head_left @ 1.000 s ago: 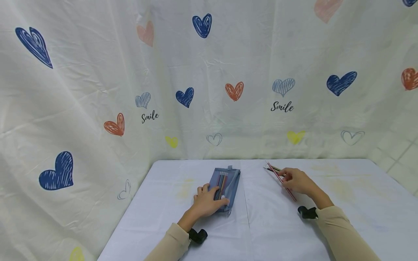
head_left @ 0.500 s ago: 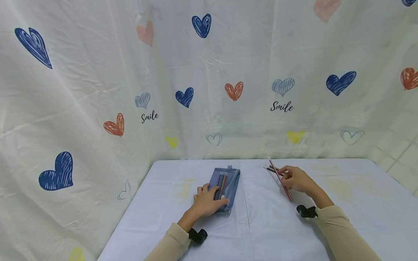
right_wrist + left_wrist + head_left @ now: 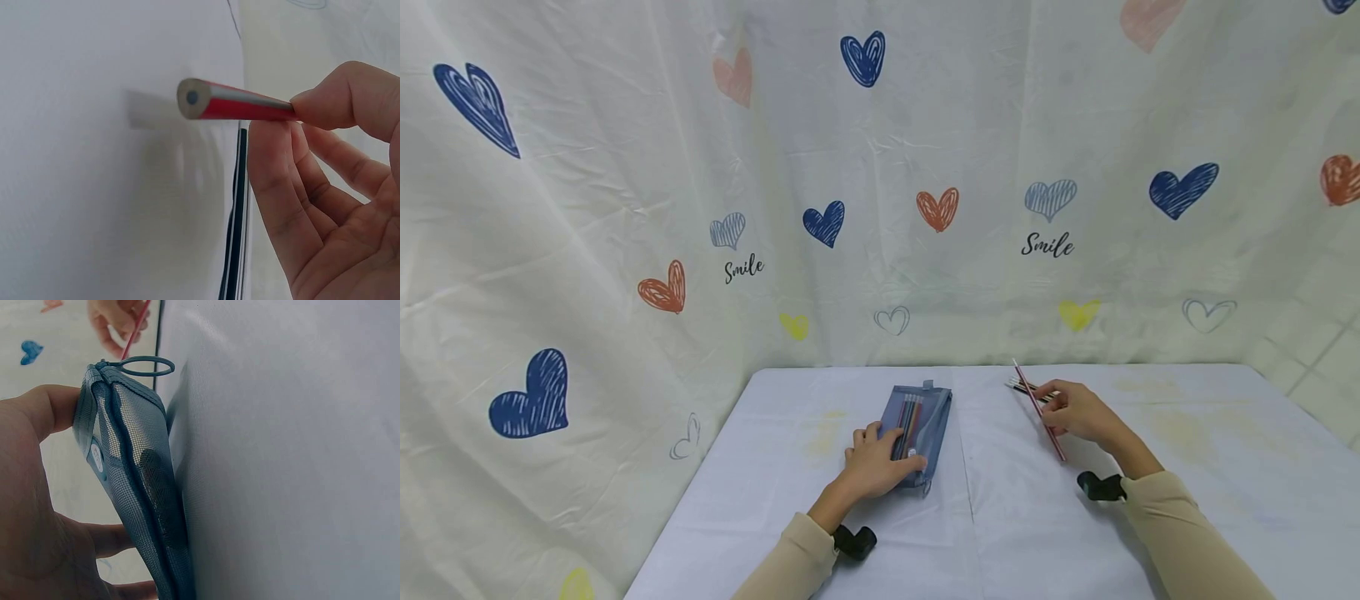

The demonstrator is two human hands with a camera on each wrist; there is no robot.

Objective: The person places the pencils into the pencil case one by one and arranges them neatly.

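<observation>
The black script word "Smile" [image 3: 744, 268] is printed on the white curtain [image 3: 970, 125], behind the blue mesh pouch [image 3: 933, 429] and to the left of it as the head camera sees it. A second "Smile" [image 3: 1048, 245], in the same flowing script, stands on that curtain behind the pouch and to its right. On the pouch itself sits a small pale badge [image 3: 97, 457], its marks too small to read

Heart-printed cloth [image 3: 895, 142] hangs beside what seems tiling [image 3: 1337, 379].
</observation>
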